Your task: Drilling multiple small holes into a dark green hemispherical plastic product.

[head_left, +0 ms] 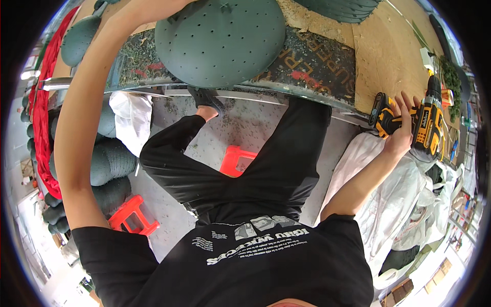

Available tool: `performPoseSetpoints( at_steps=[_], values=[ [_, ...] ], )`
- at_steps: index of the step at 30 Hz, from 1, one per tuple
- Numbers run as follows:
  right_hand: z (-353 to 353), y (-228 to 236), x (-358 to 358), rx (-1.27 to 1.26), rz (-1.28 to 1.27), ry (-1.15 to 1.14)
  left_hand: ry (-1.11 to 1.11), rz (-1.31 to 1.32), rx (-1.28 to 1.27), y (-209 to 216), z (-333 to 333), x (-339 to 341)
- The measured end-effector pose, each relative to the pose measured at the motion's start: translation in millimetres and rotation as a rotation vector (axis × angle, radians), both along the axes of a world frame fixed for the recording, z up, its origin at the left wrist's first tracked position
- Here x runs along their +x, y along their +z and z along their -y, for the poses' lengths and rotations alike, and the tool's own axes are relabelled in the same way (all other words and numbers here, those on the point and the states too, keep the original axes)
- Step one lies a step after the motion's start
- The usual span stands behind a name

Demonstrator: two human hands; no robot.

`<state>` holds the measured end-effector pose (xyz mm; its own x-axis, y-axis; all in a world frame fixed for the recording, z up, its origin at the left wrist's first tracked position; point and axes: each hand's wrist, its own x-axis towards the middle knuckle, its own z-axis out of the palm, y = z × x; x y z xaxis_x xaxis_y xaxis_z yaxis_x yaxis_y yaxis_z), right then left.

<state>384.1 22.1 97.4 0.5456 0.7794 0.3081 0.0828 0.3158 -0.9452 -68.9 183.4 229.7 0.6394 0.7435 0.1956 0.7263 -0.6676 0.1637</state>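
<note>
The perforated dome [220, 48] at the top centre is dark grey-green, dotted with small black holes. The cordless drill [428, 125] at the right is yellow and black. Tan wood colours the desk [378, 61] at the upper right; its dark panel [335, 66] bears orange lettering and red smears. The black T-shirt [245, 273] at the bottom carries white print. The trousers [286, 153] are black, the lower-left stool [131, 209] red.

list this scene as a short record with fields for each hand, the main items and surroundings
left hand: at the upper edge of the green dome, partly out of frame; grip unclear
right hand: at the handle of the yellow-black drill, fingers extended; grip unclear
dome surface: dotted with small holes
drill chuck: pointing away from the person
surroundings: workbench; red stool between the legs
</note>
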Motion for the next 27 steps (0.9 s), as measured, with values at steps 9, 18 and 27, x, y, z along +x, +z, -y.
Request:
performPoseSetpoints(
  at_steps=[9,18,27],
  values=[
    [39,2,-20,0.035,-0.003,0.024,0.093,0.173,0.063,-42,-57,39],
    [139,-13,-171,-0.051,-0.068,0.313,0.136,0.173,0.085,-46,-40,42],
    [175,-69,-222,-0.087,0.628,0.391,0.174,0.355,0.125,-50,-40,37]
  ],
)
